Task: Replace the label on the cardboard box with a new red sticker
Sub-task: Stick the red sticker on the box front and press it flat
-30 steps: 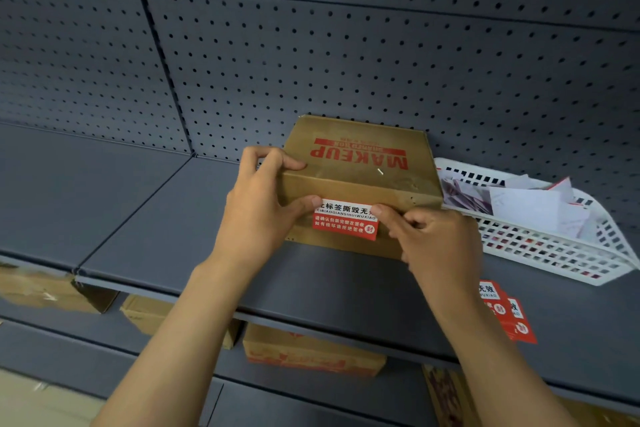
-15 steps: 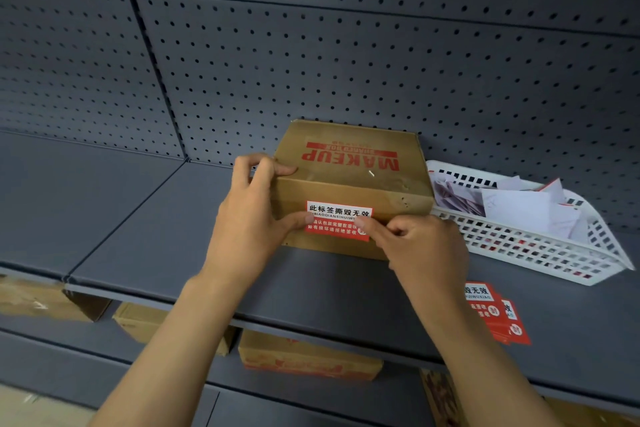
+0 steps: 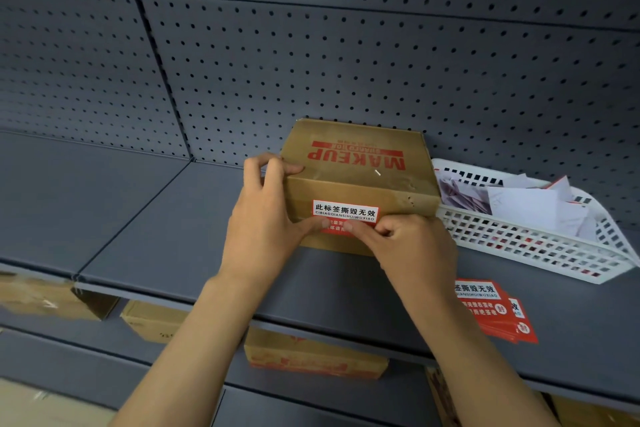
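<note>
Both thumbs now meet at the lower middle of the red sticker point(image 3: 345, 217); a second ago they sat at its two ends. The left thumb presses from 9 o'clock, the right index fingertip from 3 o'clock, and the tips are almost touching over the red lower band. The white upper band with black print is uncovered and lies flat.

The left hand point(image 3: 266, 218) wraps the left front corner of the cardboard box point(image 3: 360, 180), fingers hooked over the top edge, clamping the box against the push. The right hand point(image 3: 412, 246) is curled, fingers folded in, holding nothing; only the fingertip bears on the sticker.

The box rests on the shelf point(image 3: 156, 218), back against the pegboard point(image 3: 346, 62), sticker on its front face. At 3 o'clock, just beside it, stands a white basket point(image 3: 540, 246) of peeled backing papers. Spare stickers point(image 3: 491, 308) lie at 5 o'clock.

Judgement: the new label is applied, and the smoothing pass is nearly complete.
</note>
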A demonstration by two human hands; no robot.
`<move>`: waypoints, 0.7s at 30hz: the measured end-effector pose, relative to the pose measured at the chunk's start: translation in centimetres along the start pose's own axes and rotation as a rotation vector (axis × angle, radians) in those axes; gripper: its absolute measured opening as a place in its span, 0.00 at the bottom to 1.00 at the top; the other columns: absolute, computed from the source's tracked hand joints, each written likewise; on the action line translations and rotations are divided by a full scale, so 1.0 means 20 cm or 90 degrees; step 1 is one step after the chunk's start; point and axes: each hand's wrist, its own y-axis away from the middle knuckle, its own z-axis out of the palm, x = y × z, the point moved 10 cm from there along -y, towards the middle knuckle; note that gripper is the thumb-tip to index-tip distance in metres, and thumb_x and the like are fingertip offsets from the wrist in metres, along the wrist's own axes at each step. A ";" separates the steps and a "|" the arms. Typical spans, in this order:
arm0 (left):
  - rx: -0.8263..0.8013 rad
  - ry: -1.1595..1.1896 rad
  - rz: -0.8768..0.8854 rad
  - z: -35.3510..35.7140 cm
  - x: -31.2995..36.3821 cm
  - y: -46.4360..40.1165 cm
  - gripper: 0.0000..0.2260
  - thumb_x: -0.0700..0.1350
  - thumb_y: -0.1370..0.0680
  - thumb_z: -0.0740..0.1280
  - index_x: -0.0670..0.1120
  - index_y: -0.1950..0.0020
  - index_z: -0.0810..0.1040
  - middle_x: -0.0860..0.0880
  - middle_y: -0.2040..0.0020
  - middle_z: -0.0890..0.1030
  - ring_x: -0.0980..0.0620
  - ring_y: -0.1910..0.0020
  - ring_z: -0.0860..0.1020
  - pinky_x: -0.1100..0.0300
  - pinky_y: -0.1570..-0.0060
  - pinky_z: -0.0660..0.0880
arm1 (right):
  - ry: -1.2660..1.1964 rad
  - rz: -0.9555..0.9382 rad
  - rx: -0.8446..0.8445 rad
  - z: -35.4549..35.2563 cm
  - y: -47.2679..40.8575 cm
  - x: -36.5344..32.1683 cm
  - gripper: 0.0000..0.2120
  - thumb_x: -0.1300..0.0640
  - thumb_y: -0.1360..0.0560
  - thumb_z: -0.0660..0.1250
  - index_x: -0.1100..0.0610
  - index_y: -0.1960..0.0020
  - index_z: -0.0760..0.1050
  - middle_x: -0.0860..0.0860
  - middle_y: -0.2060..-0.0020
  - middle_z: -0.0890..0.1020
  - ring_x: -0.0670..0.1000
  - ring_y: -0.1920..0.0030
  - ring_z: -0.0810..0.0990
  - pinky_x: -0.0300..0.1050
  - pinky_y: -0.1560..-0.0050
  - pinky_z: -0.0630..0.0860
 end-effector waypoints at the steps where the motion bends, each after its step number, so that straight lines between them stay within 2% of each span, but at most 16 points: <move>1: -0.007 -0.002 0.004 0.00 -0.01 0.00 0.36 0.58 0.39 0.81 0.52 0.37 0.70 0.54 0.36 0.65 0.53 0.53 0.76 0.57 0.57 0.74 | 0.008 0.007 -0.001 -0.01 0.00 0.02 0.33 0.27 0.32 0.64 0.56 0.77 0.74 0.50 0.82 0.76 0.50 0.79 0.75 0.45 0.75 0.75; 4: -0.030 0.002 0.017 0.01 -0.03 -0.01 0.35 0.55 0.38 0.81 0.52 0.36 0.70 0.55 0.35 0.65 0.51 0.54 0.77 0.58 0.56 0.72 | 0.024 0.017 0.001 -0.04 0.01 0.08 0.32 0.26 0.33 0.64 0.53 0.78 0.69 0.49 0.82 0.76 0.50 0.78 0.76 0.46 0.73 0.76; 8: -0.050 0.018 0.036 0.00 -0.04 -0.01 0.36 0.53 0.38 0.82 0.52 0.35 0.70 0.55 0.34 0.64 0.54 0.50 0.75 0.58 0.53 0.74 | -0.009 0.005 0.000 -0.06 0.02 0.12 0.32 0.26 0.32 0.63 0.54 0.76 0.75 0.49 0.82 0.77 0.52 0.77 0.76 0.50 0.71 0.77; 10: -0.048 0.030 0.038 0.01 -0.03 -0.01 0.38 0.54 0.40 0.83 0.52 0.35 0.70 0.55 0.34 0.64 0.57 0.47 0.73 0.60 0.52 0.73 | -0.017 -0.022 -0.010 -0.04 0.02 0.08 0.33 0.27 0.31 0.64 0.55 0.77 0.75 0.49 0.83 0.76 0.51 0.79 0.76 0.50 0.71 0.76; 12: -0.027 0.030 0.039 0.01 -0.01 0.00 0.40 0.57 0.43 0.83 0.50 0.36 0.70 0.53 0.34 0.64 0.58 0.46 0.72 0.60 0.54 0.74 | -0.021 -0.046 -0.018 -0.01 0.02 0.02 0.33 0.28 0.31 0.65 0.56 0.77 0.75 0.49 0.83 0.75 0.51 0.80 0.74 0.47 0.74 0.74; 14: -0.007 0.019 0.037 0.01 0.01 0.00 0.41 0.59 0.44 0.82 0.49 0.37 0.70 0.52 0.34 0.64 0.55 0.45 0.74 0.58 0.56 0.77 | -0.012 -0.058 -0.012 0.02 0.02 -0.04 0.32 0.29 0.32 0.68 0.56 0.78 0.73 0.48 0.84 0.72 0.50 0.80 0.72 0.41 0.77 0.67; 16: 0.000 0.001 0.038 0.01 0.01 0.01 0.41 0.59 0.43 0.82 0.49 0.37 0.70 0.52 0.34 0.64 0.52 0.45 0.76 0.56 0.57 0.78 | -0.001 -0.049 -0.023 0.04 0.02 -0.07 0.32 0.29 0.32 0.68 0.55 0.78 0.70 0.47 0.83 0.71 0.49 0.79 0.72 0.40 0.77 0.65; 21: -0.018 -0.019 0.056 0.00 -0.02 0.00 0.36 0.55 0.39 0.82 0.52 0.35 0.70 0.54 0.33 0.64 0.52 0.54 0.78 0.52 0.58 0.80 | -0.007 -0.007 -0.044 0.03 0.02 0.04 0.33 0.28 0.32 0.64 0.56 0.77 0.73 0.49 0.82 0.76 0.50 0.79 0.76 0.48 0.73 0.77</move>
